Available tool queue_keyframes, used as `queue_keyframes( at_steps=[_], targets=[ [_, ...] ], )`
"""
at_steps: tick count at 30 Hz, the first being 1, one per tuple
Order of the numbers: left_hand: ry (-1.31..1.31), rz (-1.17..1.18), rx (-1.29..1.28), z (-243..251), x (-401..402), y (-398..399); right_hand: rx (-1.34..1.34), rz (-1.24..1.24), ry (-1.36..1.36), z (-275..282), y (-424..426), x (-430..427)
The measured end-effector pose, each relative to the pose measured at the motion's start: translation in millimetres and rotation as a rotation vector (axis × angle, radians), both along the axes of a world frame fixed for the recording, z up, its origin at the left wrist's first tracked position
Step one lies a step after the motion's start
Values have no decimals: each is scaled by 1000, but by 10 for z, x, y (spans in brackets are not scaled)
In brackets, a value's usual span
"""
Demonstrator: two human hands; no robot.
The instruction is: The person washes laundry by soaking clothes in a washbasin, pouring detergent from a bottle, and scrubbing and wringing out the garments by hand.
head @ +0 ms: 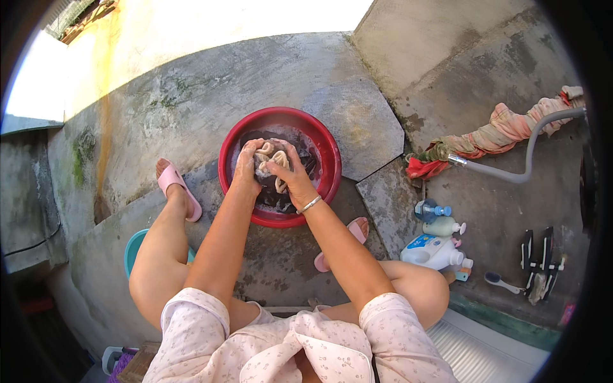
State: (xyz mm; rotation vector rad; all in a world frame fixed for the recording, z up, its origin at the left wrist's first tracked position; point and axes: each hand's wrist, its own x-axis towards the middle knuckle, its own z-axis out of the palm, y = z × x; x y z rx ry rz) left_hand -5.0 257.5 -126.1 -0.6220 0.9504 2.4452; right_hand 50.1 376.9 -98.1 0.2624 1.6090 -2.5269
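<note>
Both hands work over a red plastic basin (332,158) on the concrete ground between my feet. A bunched beige cloth (278,160) with suds on it is pressed between them. My left hand (246,165) grips its left side, fingers curled at the top. Around the right side, my right hand (298,177) holds it with the thumb across the front. A silver bangle (309,204) circles the right wrist. Below the cloth, dark wet fabric (273,198) lies in foamy water; the hands hide part of it.
A teal basin (135,249) stands behind my left leg. At right are several detergent bottles (426,250), a scrubbing brush (500,282), a grey hose (519,177) with a metal end and a twisted cloth (498,127). A ridged white washboard surface (474,347) lies lower right.
</note>
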Motion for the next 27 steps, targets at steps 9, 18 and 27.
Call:
queue_keyframes(
  at_steps=[9,18,27],
  targets=[
    [73,-2,97,-771,187,-11,1058,-301,205,1,-359,103],
    [309,-153,-792,-510,214,295,211,-265,-244,-538,234,-234],
    [496,-401,-1293,-496,590,-24,898,66,-616,-1443,788,59]
  ],
)
